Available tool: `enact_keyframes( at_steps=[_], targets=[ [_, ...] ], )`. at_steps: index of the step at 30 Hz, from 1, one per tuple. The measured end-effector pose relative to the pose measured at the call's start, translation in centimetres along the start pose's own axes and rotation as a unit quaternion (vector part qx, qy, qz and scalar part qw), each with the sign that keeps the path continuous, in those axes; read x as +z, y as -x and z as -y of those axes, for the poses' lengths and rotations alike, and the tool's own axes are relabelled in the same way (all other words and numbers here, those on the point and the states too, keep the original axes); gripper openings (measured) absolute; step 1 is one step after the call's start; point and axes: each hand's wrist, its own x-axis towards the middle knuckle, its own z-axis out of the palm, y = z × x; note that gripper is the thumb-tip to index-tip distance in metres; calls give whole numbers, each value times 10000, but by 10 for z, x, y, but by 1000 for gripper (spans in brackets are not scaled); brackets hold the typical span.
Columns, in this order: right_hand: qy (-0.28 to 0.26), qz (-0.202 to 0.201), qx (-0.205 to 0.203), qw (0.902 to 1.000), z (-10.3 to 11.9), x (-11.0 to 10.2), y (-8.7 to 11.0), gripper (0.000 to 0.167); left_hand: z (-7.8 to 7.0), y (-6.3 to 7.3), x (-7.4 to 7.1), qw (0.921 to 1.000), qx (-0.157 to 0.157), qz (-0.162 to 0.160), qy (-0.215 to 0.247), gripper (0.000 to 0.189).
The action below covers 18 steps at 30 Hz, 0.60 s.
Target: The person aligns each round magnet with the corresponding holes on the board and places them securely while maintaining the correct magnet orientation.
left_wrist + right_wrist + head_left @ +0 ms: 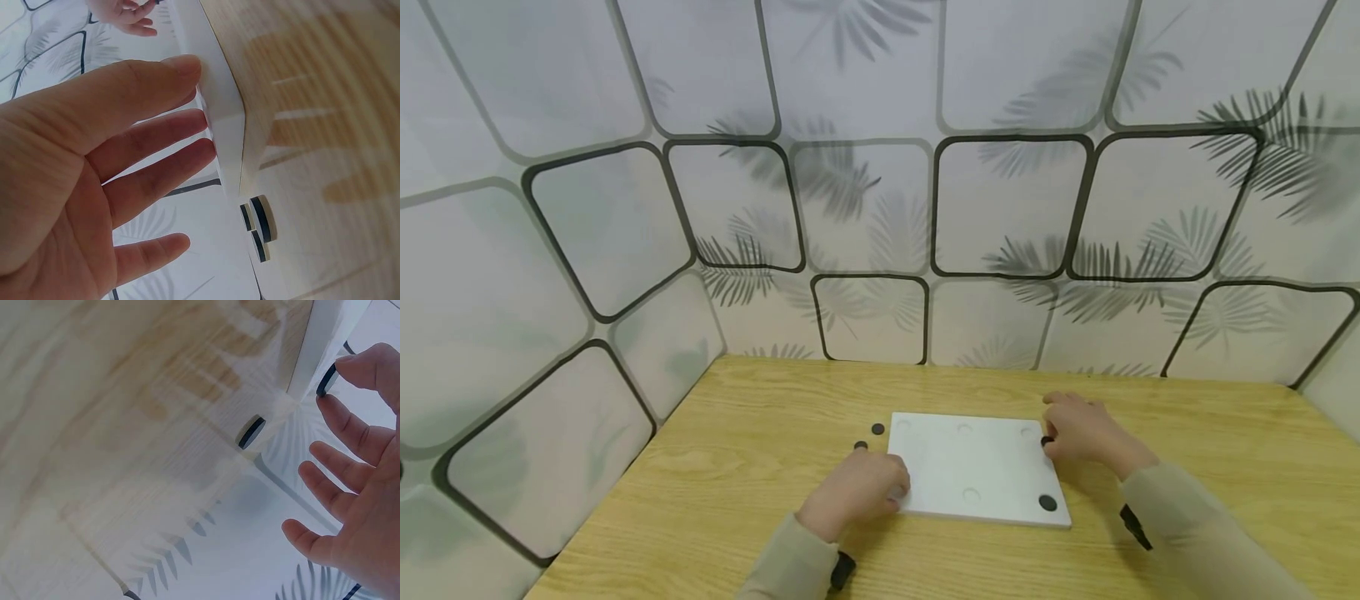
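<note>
A white board (973, 467) with shallow round recesses lies on the wooden table. My left hand (861, 487) is at its near left corner; in the left wrist view thumb and fingertips rest at the edge of the board (222, 103), fingers fairly straight. At the board's right edge my right hand (1082, 432) pinches a small black disc (326, 380) between thumb and index finger, the other fingers spread. Another black disc (1047, 502) sits at the board's near right corner.
Left of the board lie loose black discs (877, 429); the left wrist view shows three discs (262, 219) there. One more disc (251, 431) lies on the table right of the board, hidden in the head view. A patterned cloth wall (865, 208) rises behind the table (760, 442).
</note>
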Motion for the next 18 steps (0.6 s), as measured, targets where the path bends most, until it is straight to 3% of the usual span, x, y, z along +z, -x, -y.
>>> enact_keyframes(
  at_steps=[18],
  targets=[
    [144,65,-43,9999,7,4,-18,15,0,0,1,10000,-76,59,-9,11]
  ],
)
